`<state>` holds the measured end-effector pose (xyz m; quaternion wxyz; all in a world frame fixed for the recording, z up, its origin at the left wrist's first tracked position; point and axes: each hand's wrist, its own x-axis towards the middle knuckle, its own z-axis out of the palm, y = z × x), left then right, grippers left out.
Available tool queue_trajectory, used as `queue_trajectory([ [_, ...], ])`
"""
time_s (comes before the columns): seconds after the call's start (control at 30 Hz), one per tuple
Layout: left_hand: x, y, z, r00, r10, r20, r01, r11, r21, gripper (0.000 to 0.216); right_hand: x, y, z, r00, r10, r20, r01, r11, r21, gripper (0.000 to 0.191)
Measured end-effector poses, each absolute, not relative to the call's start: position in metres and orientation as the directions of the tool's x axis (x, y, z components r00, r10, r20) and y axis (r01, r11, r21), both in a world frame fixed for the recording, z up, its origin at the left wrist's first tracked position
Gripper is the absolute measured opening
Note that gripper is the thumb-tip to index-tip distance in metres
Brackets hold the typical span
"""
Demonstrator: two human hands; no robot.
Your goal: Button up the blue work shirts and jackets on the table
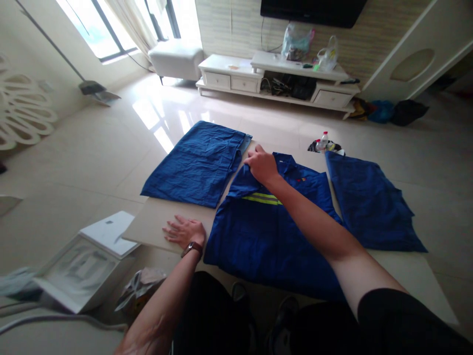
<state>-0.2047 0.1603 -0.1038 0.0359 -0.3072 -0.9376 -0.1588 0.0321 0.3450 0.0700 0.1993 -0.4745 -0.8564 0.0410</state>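
A dark blue work jacket (254, 236) with a yellow-and-grey reflective stripe lies spread on the pale tabletop (148, 222), collar away from me. My right hand (262, 166) reaches across it, its fingers closed on the fabric at the left shoulder. Palm down, my left hand (185, 230) rests on the bare tabletop left of the jacket, fingers spread, a watch on the wrist. Beyond that hand lies a folded blue garment (195, 162). Another folded blue garment (369, 204) is at the jacket's right. My right forearm hides part of the jacket's chest.
An open white box (83, 266) stands on the floor at lower left, near a crumpled plastic bag (142, 288). Bottles in a black bag (323, 143) show behind the table. A low white TV cabinet (229, 81) and a grey stool (176, 59) line the far wall.
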Motion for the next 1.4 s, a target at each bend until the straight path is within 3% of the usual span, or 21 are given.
queue_trajectory([
  [0.1, -0.204, 0.16, -0.101, -0.812, 0.562, 0.159, 0.583, 0.769, 0.261, 0.064, 0.007, 0.347, 0.083, -0.512, 0.761, 0.399, 0.732, 0.629, -0.26, 0.03],
  [0.23, -0.204, 0.159, -0.102, -0.811, 0.559, 0.172, 0.585, 0.764, 0.271, 0.064, 0.044, 0.319, 0.049, -0.545, 0.762, 0.349, 0.741, 0.633, -0.224, 0.036],
  [0.4, -0.205, 0.16, -0.103, -0.814, 0.564, 0.139, 0.578, 0.763, 0.29, 0.067, 0.141, 0.275, -0.032, -0.321, 0.944, 0.072, 0.922, 0.329, -0.204, 0.048],
  [0.47, -0.205, 0.16, -0.103, -0.814, 0.563, 0.143, 0.578, 0.761, 0.295, 0.067, 0.159, 0.254, -0.054, -0.24, 0.969, 0.053, 0.952, 0.246, -0.185, 0.048],
  [0.67, -0.205, 0.16, -0.104, -0.809, 0.565, 0.164, 0.587, 0.758, 0.283, 0.064, 0.136, 0.215, -0.058, -0.433, 0.89, 0.144, 0.863, 0.456, -0.219, 0.053],
  [0.73, -0.205, 0.16, -0.104, -0.805, 0.571, 0.16, 0.591, 0.755, 0.284, 0.065, 0.123, 0.232, -0.046, -0.361, 0.908, 0.212, 0.867, 0.411, -0.284, 0.048],
  [0.8, -0.206, 0.16, -0.105, -0.805, 0.574, 0.153, 0.592, 0.756, 0.281, 0.066, 0.114, 0.268, -0.03, -0.18, 0.955, 0.234, 0.889, 0.26, -0.377, 0.039],
  [0.87, -0.206, 0.16, -0.107, -0.807, 0.569, 0.159, 0.59, 0.759, 0.276, 0.066, 0.106, 0.316, -0.015, -0.012, 0.996, 0.085, 0.878, 0.051, -0.476, 0.034],
  [0.93, -0.206, 0.161, -0.108, -0.808, 0.563, 0.173, 0.588, 0.761, 0.274, 0.065, 0.098, 0.362, -0.003, 0.04, 0.962, -0.27, 0.819, -0.186, -0.542, 0.032],
  [1.03, -0.207, 0.161, -0.11, -0.809, 0.56, 0.179, 0.587, 0.764, 0.268, 0.065, 0.085, 0.41, 0.003, 0.0, 0.864, -0.504, 0.789, -0.31, -0.531, 0.03],
  [1.2, -0.208, 0.16, -0.111, -0.801, 0.563, 0.205, 0.599, 0.76, 0.253, 0.063, 0.061, 0.443, -0.001, -0.117, 0.759, -0.641, 0.788, -0.322, -0.525, 0.019],
  [1.33, -0.207, 0.161, -0.11, -0.807, 0.561, 0.184, 0.591, 0.769, 0.246, 0.063, 0.05, 0.467, -0.003, -0.223, 0.831, -0.51, 0.734, -0.201, -0.649, 0.036],
  [1.4, -0.207, 0.161, -0.109, -0.811, 0.561, 0.165, 0.584, 0.774, 0.244, 0.063, 0.052, 0.474, -0.006, -0.241, 0.863, -0.444, 0.75, -0.125, -0.649, 0.041],
])
